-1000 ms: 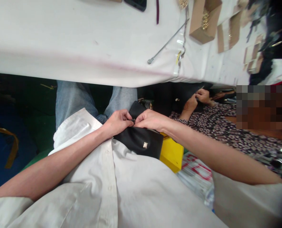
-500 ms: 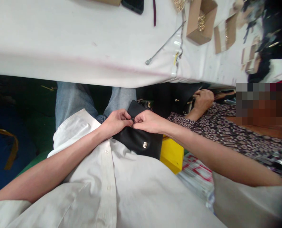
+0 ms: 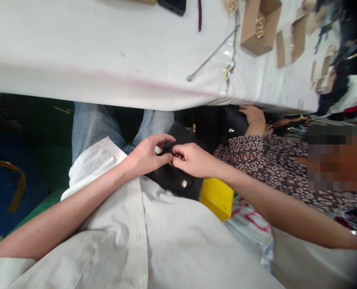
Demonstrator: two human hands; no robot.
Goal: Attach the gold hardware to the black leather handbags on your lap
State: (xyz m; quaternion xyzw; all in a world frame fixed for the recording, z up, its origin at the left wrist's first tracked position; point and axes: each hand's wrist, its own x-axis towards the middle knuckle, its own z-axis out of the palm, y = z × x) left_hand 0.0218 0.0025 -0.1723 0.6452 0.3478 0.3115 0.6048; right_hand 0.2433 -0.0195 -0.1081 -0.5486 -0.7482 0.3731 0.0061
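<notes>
Across my lap lies a black leather-like bag piece (image 3: 193, 190), with a small shiny square metal fitting (image 3: 184, 183) on its near part. Over the bag, my left hand (image 3: 150, 155) has its index finger and thumb spread apart, the thumb tip close to the right fingertips. A pale bit shows beneath that index finger, too small to name. My right hand (image 3: 195, 159) is closed in a pinch above the bag, facing the left one. What sits between its fingertips is tiny and mostly hidden.
The white-covered table (image 3: 106, 48) edge runs just beyond my knees, carrying a metal rod (image 3: 211, 54), a cardboard box (image 3: 258, 36) with gold pieces and a phone (image 3: 174, 5). A yellow bin (image 3: 216, 198) stands by my right elbow. A co-worker's hand (image 3: 254, 118) rests on black material at right.
My left index finger and thumb have come apart from the joint pinch. My right hand stays pinched, shifted slightly. The co-worker's hand and arm have moved, and the view has shifted a little.
</notes>
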